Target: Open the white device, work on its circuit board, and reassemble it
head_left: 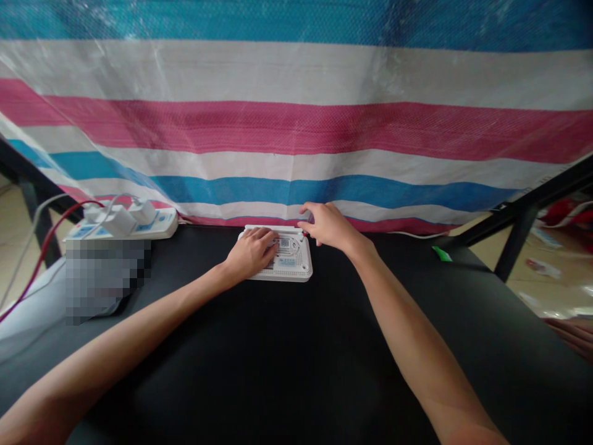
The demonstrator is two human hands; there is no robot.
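Has both forearms stretched over the near part of the black counter (278,358). Farther on, has the left hand (254,252) laid palm-down over the left half of a flat white device (293,264), touching; cannot tell whether clamped or merely resting. With the device, lies flat near the counter's back, labels and vent slots up, long axis left to right, mostly rightward of the left hand, nearer and leftward of the right hand (331,225). Holds that right hand by the far right corner, thumb and forefinger parted in a curve; cannot tell if touching. Beyond, includes a small green packet (442,253) rightward, a power strip (167,227) leftward, then a striped sheet (296,127).
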